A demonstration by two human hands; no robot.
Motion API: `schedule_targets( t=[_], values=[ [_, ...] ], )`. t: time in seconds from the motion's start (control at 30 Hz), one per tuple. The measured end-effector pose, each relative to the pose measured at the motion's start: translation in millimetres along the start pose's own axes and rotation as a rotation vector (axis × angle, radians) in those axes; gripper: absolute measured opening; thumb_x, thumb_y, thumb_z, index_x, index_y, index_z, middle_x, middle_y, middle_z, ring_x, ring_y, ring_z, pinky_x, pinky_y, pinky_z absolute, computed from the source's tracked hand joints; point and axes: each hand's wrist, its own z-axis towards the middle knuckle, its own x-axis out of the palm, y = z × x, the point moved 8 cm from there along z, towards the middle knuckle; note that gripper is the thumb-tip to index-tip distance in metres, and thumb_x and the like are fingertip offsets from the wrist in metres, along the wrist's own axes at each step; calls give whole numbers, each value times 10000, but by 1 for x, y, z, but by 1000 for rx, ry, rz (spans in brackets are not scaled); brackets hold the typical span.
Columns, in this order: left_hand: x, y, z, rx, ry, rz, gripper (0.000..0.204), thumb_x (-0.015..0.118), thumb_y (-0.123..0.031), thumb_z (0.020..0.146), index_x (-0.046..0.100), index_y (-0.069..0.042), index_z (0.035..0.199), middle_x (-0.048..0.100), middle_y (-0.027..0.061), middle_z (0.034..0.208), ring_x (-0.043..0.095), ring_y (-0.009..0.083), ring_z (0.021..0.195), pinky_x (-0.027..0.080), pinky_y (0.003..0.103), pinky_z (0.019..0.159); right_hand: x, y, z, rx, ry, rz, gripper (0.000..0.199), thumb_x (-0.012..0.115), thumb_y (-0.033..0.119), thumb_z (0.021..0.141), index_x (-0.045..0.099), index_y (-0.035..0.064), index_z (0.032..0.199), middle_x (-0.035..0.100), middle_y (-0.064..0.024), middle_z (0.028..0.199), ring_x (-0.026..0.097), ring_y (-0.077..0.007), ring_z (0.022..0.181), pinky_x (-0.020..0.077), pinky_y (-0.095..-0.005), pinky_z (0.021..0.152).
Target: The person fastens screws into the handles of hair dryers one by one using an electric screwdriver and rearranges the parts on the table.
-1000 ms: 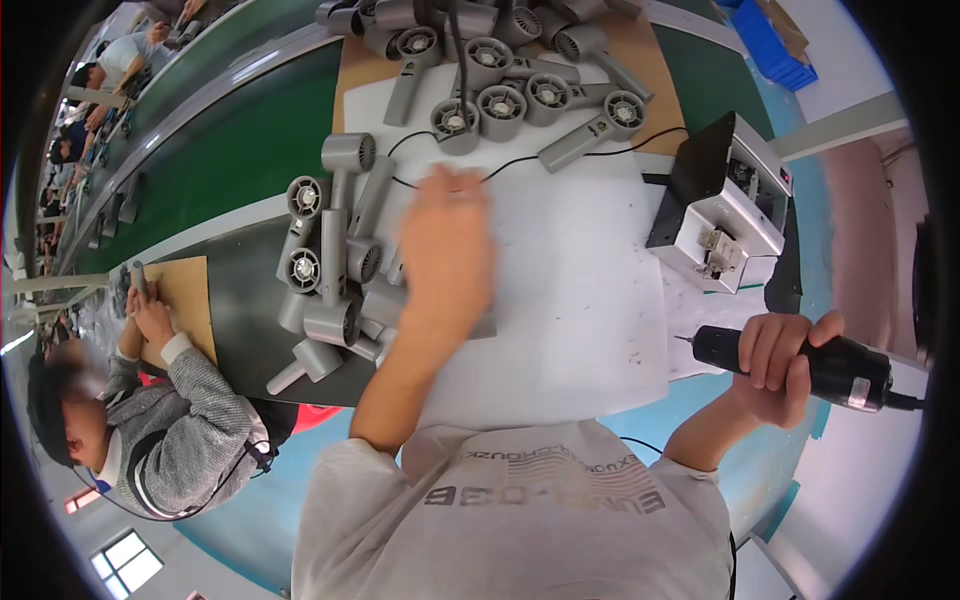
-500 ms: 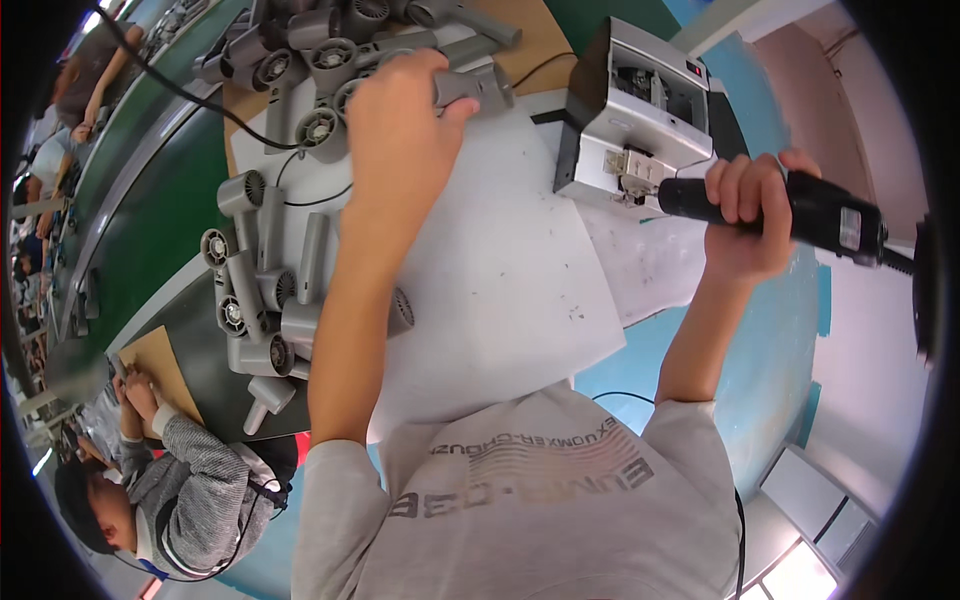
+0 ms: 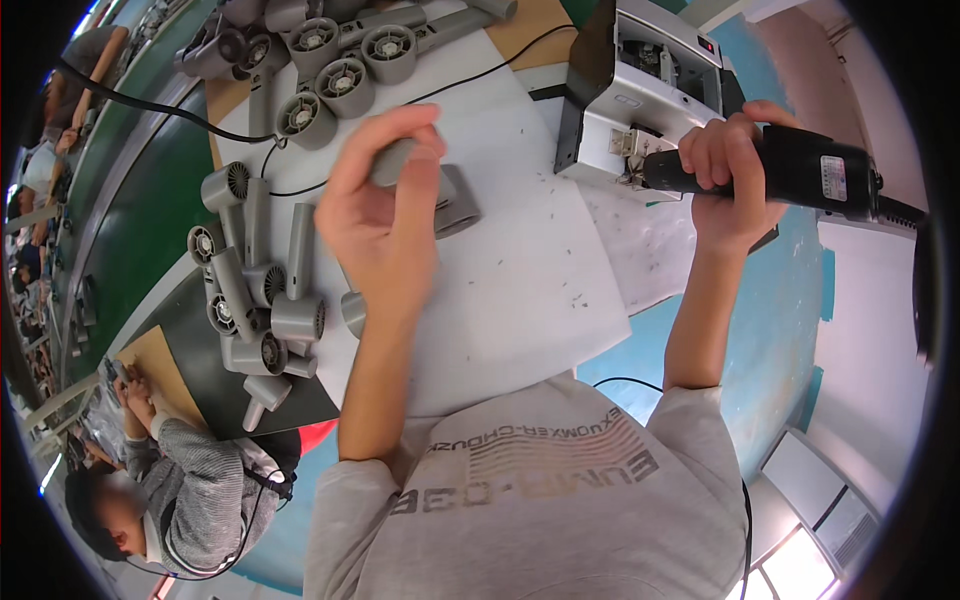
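Observation:
My left hand is curled round a grey hair dryer housing, held over the white sheet. The fingers hide much of that housing, and the hand is slightly blurred. On the right, my right hand is wrapped round a black electric screwdriver lying nearly level. Its tip points left, at the small metal outlet of a silver screw feeder. Whether the tip touches a screw there is too small to tell.
Several grey hair dryer housings are heaped at the back left, and more housings lie along the left edge. A black cable crosses the upper left. Small dark bits dot the sheet. A co-worker sits at lower left.
My left hand has come back from the heap toward me, bringing a grey hair dryer housing over the sheet. My right hand and the screwdriver have shifted slightly left, still at the feeder.

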Motion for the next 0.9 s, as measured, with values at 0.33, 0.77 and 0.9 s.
schedule_targets(
  t=[0.33, 0.77, 0.9],
  values=[
    [48, 45, -26, -5, 375, 322, 312, 758, -186, 750, 606, -16, 962, 624, 122, 813, 583, 272, 639, 472, 314, 588, 18, -16, 15, 197, -110, -158, 266, 553, 15, 834, 511, -21, 1095, 353, -8, 566, 308, -95, 466, 319, -288, 478],
    [66, 24, -43, 75, 299, 461, 284, 755, -186, 632, 518, -54, 549, 411, 43, 445, 379, 162, 387, 319, 254, 401, 65, 82, -18, -87, 211, 538, 220, 547, 131, 836, 461, 84, 1033, 469, 46, 554, 474, -50, 467, 420, -196, 470],
    [67, 25, -46, 134, 265, 494, 356, 741, -269, 570, 452, -83, 475, 409, 65, 419, 373, 258, 363, 336, 330, 372, 87, 85, -21, -123, 386, 416, 265, 561, 158, 854, 456, 100, 1090, 486, 41, 572, 484, -58, 489, 438, -210, 498]
  ],
)
